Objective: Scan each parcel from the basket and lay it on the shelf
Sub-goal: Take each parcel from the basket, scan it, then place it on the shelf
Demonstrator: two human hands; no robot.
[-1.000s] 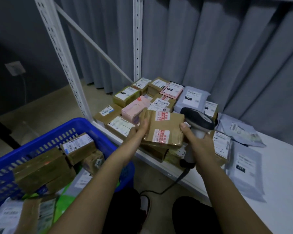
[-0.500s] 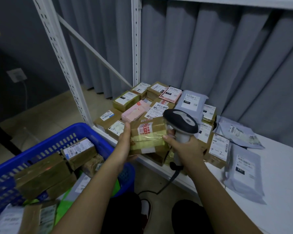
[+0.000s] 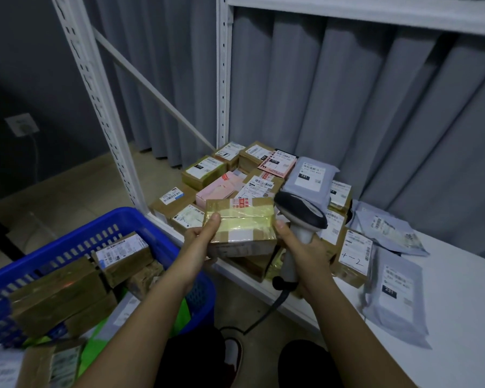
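while many parcels (image 3: 305, 179) already lie on the shelf (image 3: 459, 317) at centre frame and several wait in the basket (image 3: 67, 239) lower left, the left hand (image 3: 199, 242) grips a taped box (image 3: 241, 228) and the right hand (image 3: 305, 247) holds the scanner (image 3: 300, 217).

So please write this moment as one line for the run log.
left hand: holds taped parcel | right hand: grips scanner, thumb on parcel | parcel: above shelf edge, not laid | basket: parcels remain

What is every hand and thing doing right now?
left hand: grips the taped box.
right hand: grips the scanner, thumb touching the taped box.
taped box: held up in front of the shelf, sealed.
scanner: held upright beside the box.
blue basket: holds several parcels.
shelf: carries many boxes and grey bags.
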